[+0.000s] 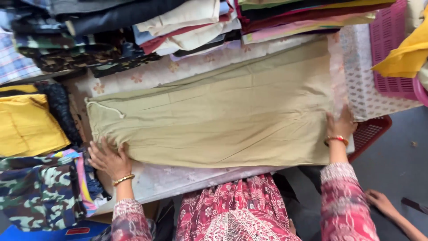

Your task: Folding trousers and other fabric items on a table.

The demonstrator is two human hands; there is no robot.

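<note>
Pressing flat hands (107, 158) on smooth olive trousers (214, 120).

Olive drawstring trousers (223, 120) lie flat on a floral sheet (187, 67). Left hand (107, 158) presses the waistband at 8 o'clock, right hand (339, 125) presses the hem at 3 o'clock. Folded clothes stack (178, 22) at 12, pink basket (390, 49) at 2.

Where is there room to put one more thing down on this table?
Little room. A bare strip of the floral cover shows below the olive trousers, between the left hand and right hand. Folded stacks crowd the back, yellow cloth the left.
</note>
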